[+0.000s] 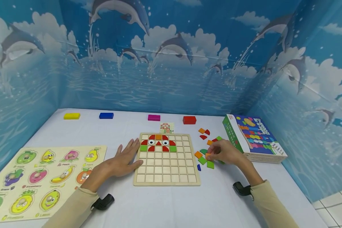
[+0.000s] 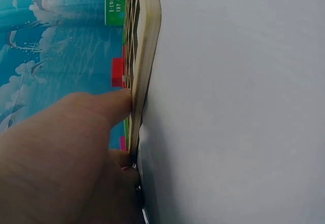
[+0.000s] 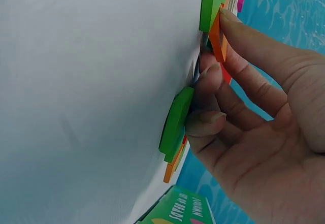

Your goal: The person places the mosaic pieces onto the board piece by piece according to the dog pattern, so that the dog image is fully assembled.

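My left hand (image 1: pixel 122 162) rests with its fingers spread at the left edge of a wooden grid board (image 1: pixel 167 180). In the left wrist view its thumb (image 2: pixel 119 104) touches the board's rim. Red, green, orange and eye-patterned tiles (image 1: pixel 158 143) fill part of the upper rows. To the right of the board, my right hand (image 1: pixel 223 152) pinches an orange square tile (image 3: pixel 217 42) between thumb and fingers, low over the tablecloth. Loose green tiles (image 1: pixel 210 164), orange ones (image 1: pixel 198 154) and a blue piece (image 1: pixel 199 167) lie around it. The hand hides some of the pile.
A small pattern card (image 1: pixel 167 127) lies behind the board. Along the back stand yellow (image 1: pixel 72 116), blue (image 1: pixel 106 115), magenta (image 1: pixel 154 117) and red blocks (image 1: pixel 189 120). A boxed bead set (image 1: pixel 256 139) is at right, a fruit puzzle board (image 1: pixel 45 180) at left.
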{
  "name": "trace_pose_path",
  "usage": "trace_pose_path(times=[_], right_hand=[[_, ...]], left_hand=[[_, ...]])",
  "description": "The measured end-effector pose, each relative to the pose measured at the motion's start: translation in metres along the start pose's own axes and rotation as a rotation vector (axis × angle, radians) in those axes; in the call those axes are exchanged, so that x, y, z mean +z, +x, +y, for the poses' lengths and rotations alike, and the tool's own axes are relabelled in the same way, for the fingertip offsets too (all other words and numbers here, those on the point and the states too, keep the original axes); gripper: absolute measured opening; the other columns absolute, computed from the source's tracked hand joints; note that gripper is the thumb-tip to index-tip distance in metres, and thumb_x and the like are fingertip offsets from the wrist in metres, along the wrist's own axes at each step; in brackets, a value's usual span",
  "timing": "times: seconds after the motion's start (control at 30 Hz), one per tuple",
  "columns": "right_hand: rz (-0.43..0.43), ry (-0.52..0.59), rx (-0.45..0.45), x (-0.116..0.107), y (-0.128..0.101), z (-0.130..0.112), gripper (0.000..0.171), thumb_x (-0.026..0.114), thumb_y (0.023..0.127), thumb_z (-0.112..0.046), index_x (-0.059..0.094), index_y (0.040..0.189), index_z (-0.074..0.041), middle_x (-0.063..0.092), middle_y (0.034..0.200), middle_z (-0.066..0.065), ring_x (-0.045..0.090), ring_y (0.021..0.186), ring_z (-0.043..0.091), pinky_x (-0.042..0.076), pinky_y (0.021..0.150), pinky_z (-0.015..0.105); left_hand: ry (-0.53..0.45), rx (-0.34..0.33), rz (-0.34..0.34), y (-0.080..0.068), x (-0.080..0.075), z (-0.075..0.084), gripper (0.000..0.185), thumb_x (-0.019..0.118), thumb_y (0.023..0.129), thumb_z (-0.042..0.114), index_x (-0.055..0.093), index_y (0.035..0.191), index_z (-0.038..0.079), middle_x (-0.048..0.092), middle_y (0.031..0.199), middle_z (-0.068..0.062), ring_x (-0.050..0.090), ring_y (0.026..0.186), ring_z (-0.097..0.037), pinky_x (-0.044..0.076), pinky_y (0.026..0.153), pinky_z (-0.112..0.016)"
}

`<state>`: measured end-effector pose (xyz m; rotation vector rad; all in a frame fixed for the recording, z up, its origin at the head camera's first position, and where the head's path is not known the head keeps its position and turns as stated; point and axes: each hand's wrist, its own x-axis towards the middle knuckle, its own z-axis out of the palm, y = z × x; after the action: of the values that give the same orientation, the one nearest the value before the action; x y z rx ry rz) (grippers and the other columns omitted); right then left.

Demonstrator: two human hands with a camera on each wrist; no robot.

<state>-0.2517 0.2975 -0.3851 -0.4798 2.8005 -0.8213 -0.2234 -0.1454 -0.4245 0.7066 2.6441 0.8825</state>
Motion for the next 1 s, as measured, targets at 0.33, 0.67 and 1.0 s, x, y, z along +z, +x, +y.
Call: trace_pose_path(times=[0.33, 0.67, 1.0], right_hand=[[0.043, -0.040, 0.001, -0.009, -0.001, 0.004, 0.016, 0.088, 0.092, -0.012, 0.083, 0.105, -0.003, 0.074, 0.090, 0.000, 0.057, 0.078, 0.019, 0.047, 0.061, 0.024], [0.125, -0.065, -0.021, -0.007, 0.006, 0.009, 0.024, 0.086, 0.092, -0.007, 0.081, 0.115, 0.001, 0.069, 0.087, 0.003, 0.057, 0.080, 0.020, 0.047, 0.065, 0.023], [0.183, -0.031, 0.061, -0.006, 0.046, 0.006, 0.030, 0.080, 0.098, -0.011, 0.076, 0.125, 0.003, 0.069, 0.098, 0.014, 0.061, 0.080, 0.025, 0.052, 0.061, 0.030]], left_hand=[[0.015, -0.026, -0.012, -0.001, -0.003, 0.007, 0.089, 0.054, 0.111, 0.048, 0.010, 0.172, -0.001, 0.002, 0.181, -0.020, -0.006, 0.167, -0.040, -0.010, 0.129, -0.068], [0.068, -0.047, 0.015, 0.007, 0.007, -0.009, 0.091, 0.055, 0.110, 0.050, 0.008, 0.173, 0.003, 0.002, 0.182, -0.013, -0.006, 0.168, -0.035, -0.008, 0.131, -0.065], [0.035, -0.022, -0.003, 0.003, 0.003, -0.001, 0.091, 0.054, 0.110, 0.051, 0.010, 0.173, 0.003, 0.002, 0.182, -0.016, -0.007, 0.167, -0.037, -0.010, 0.129, -0.067]])
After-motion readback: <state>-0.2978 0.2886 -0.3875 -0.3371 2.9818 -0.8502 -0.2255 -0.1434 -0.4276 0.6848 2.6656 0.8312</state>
